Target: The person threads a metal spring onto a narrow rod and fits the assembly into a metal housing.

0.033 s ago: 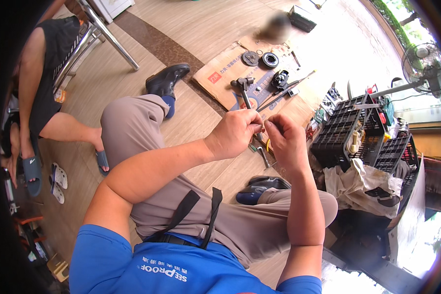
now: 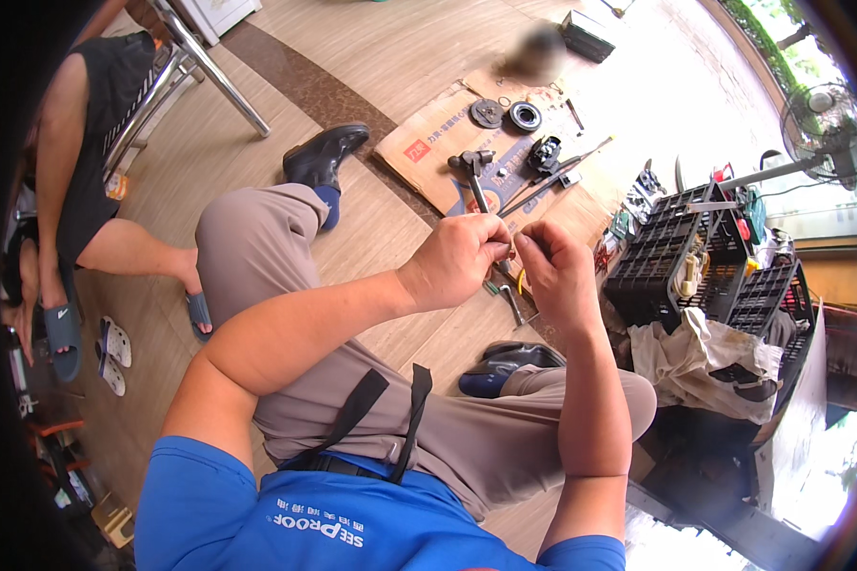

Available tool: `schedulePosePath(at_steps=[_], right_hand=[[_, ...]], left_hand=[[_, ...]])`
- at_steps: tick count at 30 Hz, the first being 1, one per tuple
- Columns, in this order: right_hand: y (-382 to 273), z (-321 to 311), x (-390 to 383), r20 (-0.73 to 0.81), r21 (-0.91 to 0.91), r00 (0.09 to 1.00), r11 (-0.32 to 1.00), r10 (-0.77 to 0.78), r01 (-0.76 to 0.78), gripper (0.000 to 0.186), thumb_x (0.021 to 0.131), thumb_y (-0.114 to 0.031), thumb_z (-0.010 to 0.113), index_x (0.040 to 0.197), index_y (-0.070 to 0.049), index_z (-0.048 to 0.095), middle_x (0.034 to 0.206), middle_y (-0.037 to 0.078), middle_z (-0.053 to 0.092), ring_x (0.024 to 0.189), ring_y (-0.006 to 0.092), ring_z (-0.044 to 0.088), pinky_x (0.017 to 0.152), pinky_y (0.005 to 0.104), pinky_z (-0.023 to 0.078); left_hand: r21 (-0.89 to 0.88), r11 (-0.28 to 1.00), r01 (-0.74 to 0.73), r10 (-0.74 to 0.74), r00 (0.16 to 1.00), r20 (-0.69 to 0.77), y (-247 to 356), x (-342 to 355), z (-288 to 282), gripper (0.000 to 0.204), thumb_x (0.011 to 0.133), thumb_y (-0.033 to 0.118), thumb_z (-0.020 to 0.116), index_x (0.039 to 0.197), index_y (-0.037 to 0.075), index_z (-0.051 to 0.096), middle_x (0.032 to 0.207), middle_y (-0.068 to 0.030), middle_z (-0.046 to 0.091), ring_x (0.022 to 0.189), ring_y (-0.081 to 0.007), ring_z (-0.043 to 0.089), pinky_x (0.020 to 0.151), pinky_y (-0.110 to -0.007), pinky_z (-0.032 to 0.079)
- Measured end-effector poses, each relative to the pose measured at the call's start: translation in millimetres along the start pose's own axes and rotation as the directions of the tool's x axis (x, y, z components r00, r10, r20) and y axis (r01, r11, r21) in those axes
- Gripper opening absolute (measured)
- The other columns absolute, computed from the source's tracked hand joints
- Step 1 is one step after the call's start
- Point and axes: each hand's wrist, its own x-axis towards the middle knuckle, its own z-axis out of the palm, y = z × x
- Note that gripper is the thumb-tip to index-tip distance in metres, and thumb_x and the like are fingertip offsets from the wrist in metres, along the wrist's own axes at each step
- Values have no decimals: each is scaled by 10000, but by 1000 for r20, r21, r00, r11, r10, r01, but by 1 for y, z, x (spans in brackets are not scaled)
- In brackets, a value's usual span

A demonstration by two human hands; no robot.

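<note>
My left hand (image 2: 455,257) and my right hand (image 2: 554,271) are raised over my spread legs, fingertips close together and pinched on a small item that I cannot make out. Just beyond them a flattened cardboard sheet (image 2: 409,143) lies on the floor with a dark metal shaft with a jointed head (image 2: 470,164), two round parts (image 2: 525,116), a black component (image 2: 545,157) and long rods (image 2: 543,187) on it. A small wrench-like tool (image 2: 513,303) lies on the tiles below my hands.
At left sit a metal chair (image 2: 243,105), another person's bare leg (image 2: 133,246) and white clogs (image 2: 114,347). At right stand black plastic crates (image 2: 652,247) with tools, a cream cloth bag (image 2: 695,362) and a fan (image 2: 824,133). A dark box (image 2: 586,36) lies beyond the cardboard.
</note>
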Motion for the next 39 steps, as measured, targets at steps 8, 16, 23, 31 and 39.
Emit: schedulePosePath(at_steps=[8,16,23,31,39], right_hand=[[9,-2,6,65,170,990,976,127,-137,123,936,-109,587,885,2,598,655,-29,519,561,46,459,495,223,379],[24,6,0,94,229,990,966,103,-123,84,943,-80,583,920,-2,602,660,-54,494,562,33,412,494,209,342],[9,14,-9,74,11,995,997,-71,71,120,905,-75,624,1010,-16,620,575,7,458,537,57,384,488,241,336],[-21,8,-11,50,-168,996,982,-74,82,98,896,-102,637,950,-20,648,601,71,567,519,108,472,502,274,401],[-14,-2,-2,-47,-247,996,967,-80,66,110,881,-123,639,914,-19,651,642,137,615,566,193,604,550,315,461]], left_hand=[[-289,924,249,-226,968,111,9,1,-6,74,938,33,536,900,-13,581,740,-35,605,613,-84,575,563,-231,488],[-506,796,331,-345,936,69,5,15,-22,123,977,97,523,889,26,570,715,-16,582,594,-76,555,551,-231,485],[-471,822,321,-346,937,34,0,14,-22,99,968,72,522,914,16,584,771,-18,615,585,-60,548,528,-213,468],[-39,991,130,-132,990,-54,-4,8,-12,93,936,40,542,874,-7,593,704,-48,606,589,-86,574,537,-246,481],[52,999,4,-4,1000,7,2,2,-5,55,903,11,561,878,-16,602,730,-79,621,598,-110,594,555,-260,484]])
